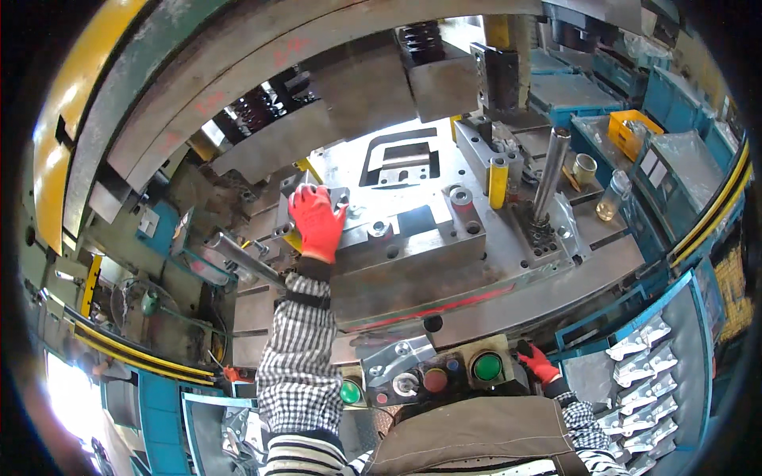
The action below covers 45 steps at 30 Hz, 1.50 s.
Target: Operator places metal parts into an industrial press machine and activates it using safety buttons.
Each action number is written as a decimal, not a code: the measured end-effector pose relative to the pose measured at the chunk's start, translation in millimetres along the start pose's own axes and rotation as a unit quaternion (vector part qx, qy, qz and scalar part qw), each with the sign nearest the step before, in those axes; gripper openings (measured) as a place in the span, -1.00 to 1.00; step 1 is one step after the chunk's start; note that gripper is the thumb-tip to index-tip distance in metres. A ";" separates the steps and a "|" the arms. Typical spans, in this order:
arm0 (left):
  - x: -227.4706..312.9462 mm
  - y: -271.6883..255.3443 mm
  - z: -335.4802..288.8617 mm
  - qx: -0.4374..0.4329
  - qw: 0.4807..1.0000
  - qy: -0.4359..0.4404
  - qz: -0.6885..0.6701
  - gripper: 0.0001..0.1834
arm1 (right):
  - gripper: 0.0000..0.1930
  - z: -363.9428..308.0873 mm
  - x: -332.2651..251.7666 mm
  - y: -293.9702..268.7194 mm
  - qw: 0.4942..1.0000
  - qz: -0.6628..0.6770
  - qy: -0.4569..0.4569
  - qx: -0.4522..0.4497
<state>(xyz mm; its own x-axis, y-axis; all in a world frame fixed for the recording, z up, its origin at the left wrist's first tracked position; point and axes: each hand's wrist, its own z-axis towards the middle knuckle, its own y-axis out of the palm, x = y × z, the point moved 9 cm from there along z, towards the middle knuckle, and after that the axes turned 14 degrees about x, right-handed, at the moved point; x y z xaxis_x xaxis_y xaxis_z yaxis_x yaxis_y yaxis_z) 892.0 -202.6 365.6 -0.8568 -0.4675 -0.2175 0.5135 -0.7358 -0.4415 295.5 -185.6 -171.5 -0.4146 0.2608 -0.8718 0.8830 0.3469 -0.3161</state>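
Note:
My left hand (317, 228), in a red glove, reaches onto the left end of the steel die (429, 246) in the press. Its thumb stands apart from the fingers, which bend over the die's edge; what lies under the palm is hidden. My right hand (540, 365), also red-gloved, is beside the right end of the control box (508, 377), close to a green button (486, 366). Its fingers are loosely apart, and I see nothing held in them. A bent metal bracket (401, 361) lies on top of the box.
The upper die (349, 87) hangs over the lower one. Upright guide posts (552, 170) flank it. A glass jar (613, 198) and a metal cup (584, 166) stand at the right. Several metal brackets (643, 377) lie in a blue-edged bin (698, 341) near my right arm.

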 end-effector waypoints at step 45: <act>10.2 -158.5 -460.0 -0.110 0.883 -0.446 -0.100 -0.31 | -0.35 49.6 -117.1 -405.2 0.964 0.143 -0.086 0.205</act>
<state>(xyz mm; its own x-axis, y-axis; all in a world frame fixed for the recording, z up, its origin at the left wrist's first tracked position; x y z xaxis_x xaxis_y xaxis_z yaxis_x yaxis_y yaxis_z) 780.5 134.6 32.9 -0.5022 -0.6108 0.6121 0.2511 -0.7804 -0.5727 -2.9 -401.4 40.1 -0.1301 0.1278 -0.9832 0.9831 -0.1124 -0.1446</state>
